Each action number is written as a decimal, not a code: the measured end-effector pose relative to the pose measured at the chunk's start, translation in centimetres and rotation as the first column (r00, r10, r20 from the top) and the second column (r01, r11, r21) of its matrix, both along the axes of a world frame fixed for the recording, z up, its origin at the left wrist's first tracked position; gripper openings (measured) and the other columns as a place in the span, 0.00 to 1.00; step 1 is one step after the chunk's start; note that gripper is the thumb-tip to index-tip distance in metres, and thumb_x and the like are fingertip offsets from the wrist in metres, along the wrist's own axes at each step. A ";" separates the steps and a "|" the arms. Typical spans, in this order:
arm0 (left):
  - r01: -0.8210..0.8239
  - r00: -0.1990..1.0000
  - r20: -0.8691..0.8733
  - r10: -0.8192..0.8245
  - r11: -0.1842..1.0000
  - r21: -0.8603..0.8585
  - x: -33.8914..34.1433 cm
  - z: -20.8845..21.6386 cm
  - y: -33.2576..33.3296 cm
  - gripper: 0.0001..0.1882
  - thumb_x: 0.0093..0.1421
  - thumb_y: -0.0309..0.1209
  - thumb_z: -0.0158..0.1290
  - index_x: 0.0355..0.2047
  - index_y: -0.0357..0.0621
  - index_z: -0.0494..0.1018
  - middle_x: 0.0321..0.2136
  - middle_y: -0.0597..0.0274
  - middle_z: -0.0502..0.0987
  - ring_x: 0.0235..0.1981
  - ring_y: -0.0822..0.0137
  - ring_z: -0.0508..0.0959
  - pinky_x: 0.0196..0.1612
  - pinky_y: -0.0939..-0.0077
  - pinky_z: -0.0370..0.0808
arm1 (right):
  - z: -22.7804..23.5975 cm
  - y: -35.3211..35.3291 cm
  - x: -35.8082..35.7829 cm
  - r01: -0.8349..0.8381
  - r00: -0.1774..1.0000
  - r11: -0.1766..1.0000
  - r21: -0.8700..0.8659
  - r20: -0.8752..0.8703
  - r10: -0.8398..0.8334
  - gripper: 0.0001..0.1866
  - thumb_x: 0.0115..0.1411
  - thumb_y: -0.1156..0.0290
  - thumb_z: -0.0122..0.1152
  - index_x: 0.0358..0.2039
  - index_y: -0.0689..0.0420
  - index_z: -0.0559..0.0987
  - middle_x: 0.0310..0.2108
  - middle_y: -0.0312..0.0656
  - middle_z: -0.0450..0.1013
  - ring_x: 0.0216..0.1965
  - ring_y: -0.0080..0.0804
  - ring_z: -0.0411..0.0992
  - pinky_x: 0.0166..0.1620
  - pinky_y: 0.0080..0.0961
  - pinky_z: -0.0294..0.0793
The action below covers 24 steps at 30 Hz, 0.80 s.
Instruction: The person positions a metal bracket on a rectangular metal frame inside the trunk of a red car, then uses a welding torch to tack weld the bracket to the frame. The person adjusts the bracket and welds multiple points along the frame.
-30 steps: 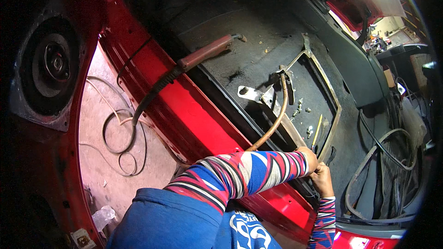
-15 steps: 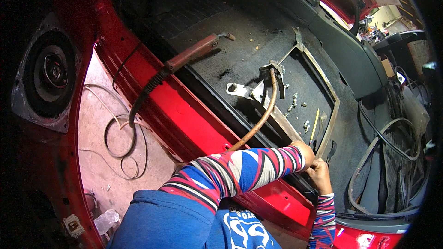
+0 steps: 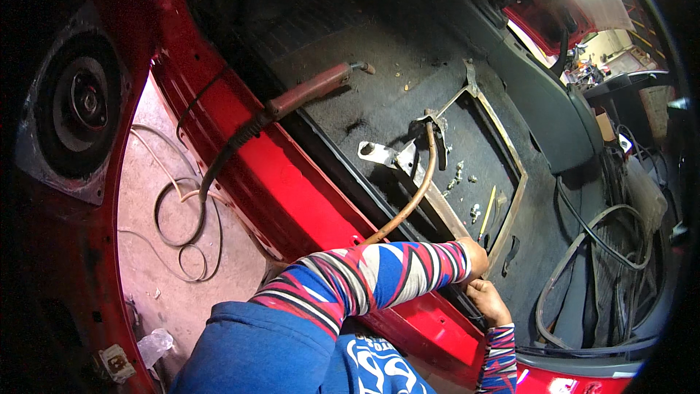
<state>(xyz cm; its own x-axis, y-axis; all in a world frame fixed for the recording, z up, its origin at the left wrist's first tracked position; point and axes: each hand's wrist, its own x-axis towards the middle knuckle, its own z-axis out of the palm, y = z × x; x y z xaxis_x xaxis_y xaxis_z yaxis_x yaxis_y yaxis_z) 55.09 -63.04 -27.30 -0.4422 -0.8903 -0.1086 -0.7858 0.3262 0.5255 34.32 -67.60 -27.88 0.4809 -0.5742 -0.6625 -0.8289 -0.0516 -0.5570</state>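
A metal frame [image 3: 510,215] lies on the dark carpet inside a red car. Both my hands are close together at its near corner. My left hand [image 3: 475,258] rests on the near end of the frame; its fingers are mostly hidden behind the hand. Just below it, my right hand [image 3: 489,302] has its fingers curled and pressed together, and anything between them cannot be made out. A clamp [image 3: 429,121] with a tan cable [image 3: 408,208] grips the frame's far side. Near it, a pale bracket [image 3: 376,153] sticks out from the frame.
A reddish handle [image 3: 310,91] with a ribbed black cable lies across the red door sill [image 3: 292,208]. Small metal bits [image 3: 456,175] and a thin yellow stick [image 3: 488,210] lie inside the frame. Looped hoses [image 3: 547,284] are at right. A door speaker [image 3: 89,101] stands at left.
The whole view has shifted a little. My right hand has drawn slightly down and away from my left hand. The frame and clamp look unmoved on the carpet.
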 end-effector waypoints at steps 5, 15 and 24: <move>-0.077 0.997 -0.014 0.076 0.997 -0.015 0.1 0.7 0.6 0.16 0.53 0.36 0.64 0.40 0.40 0.85 0.39 0.46 0.85 0.43 0.49 0.86 0.44 0.55 0.83 | 3.2 -0.3 0.8 -0.180 0.982 0.936 -0.301 0.002 0.189 0.12 0.63 0.68 0.64 0.32 0.66 0.83 0.21 0.42 0.77 0.25 0.22 0.72 0.31 0.29 0.72; -0.107 0.994 0.000 0.107 0.991 0.081 1.0 1.2 1.3 0.14 0.54 0.33 0.60 0.38 0.40 0.85 0.38 0.44 0.85 0.41 0.49 0.86 0.43 0.55 0.82 | 4.8 -3.9 3.0 -0.577 0.798 0.427 -0.696 -0.369 0.477 0.26 0.49 0.42 0.73 0.23 0.56 0.85 0.24 0.48 0.77 0.36 0.50 0.74 0.38 0.46 0.69; -0.138 0.990 0.034 0.135 0.979 0.147 1.1 0.5 1.2 0.14 0.54 0.33 0.57 0.36 0.37 0.84 0.37 0.41 0.84 0.41 0.45 0.85 0.44 0.51 0.82 | 3.6 -5.0 2.7 -0.425 0.862 0.588 -0.688 -0.110 0.494 0.26 0.46 0.50 0.78 0.23 0.63 0.81 0.24 0.53 0.76 0.32 0.53 0.73 0.37 0.44 0.71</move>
<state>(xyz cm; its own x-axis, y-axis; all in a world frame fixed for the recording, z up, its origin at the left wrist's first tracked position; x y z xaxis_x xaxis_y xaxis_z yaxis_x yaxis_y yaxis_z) 56.17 -61.86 -26.75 -0.3131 -0.9152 -0.2535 -0.8304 0.1343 0.5408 37.03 -72.65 -24.27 0.8413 -0.5241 -0.1327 -0.5393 -0.7967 -0.2729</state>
